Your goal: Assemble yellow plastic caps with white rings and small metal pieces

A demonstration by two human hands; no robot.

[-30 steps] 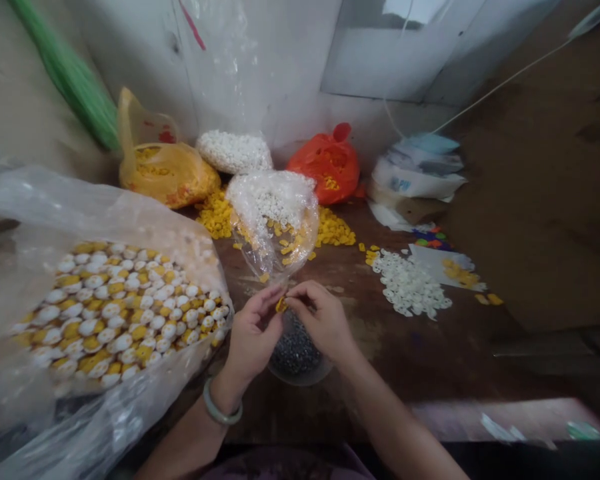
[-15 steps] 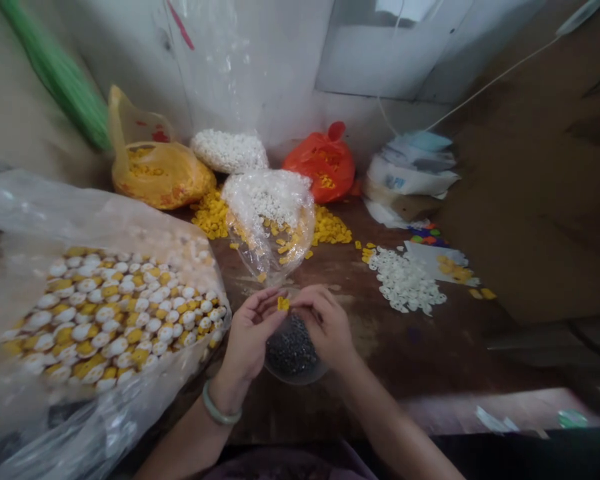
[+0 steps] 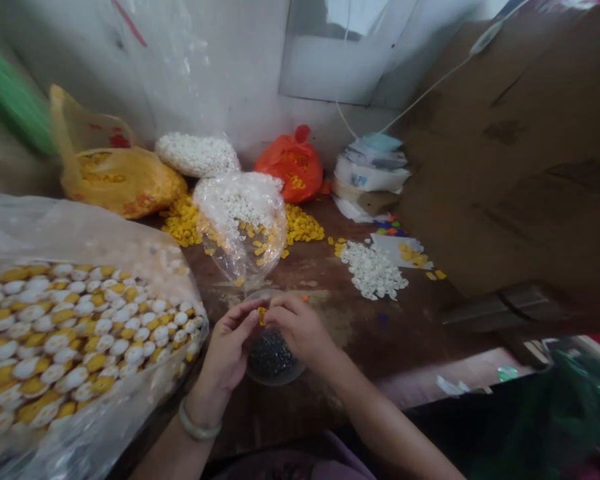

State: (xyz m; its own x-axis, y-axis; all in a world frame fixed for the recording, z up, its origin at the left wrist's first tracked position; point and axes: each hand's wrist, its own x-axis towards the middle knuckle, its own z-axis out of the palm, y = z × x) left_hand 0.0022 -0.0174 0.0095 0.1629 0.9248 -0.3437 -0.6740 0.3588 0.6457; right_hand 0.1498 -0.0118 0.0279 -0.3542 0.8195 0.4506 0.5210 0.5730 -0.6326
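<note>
Nub of yellow plastic (image 3: pixel 262 316), lower centre, is pinched by left hand (image 3: pixel 228 350) and right hand (image 3: pixel 303 331); loosening could drop it!

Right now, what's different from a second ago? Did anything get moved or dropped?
The view swung right, so everything slid left in the picture and more brown board shows. I see nothing newly picked up or dropped: the left hand still pinches the yellow piece, with the right hand against it, over the bowl. The red bag and white heap stayed put on the table.
</note>
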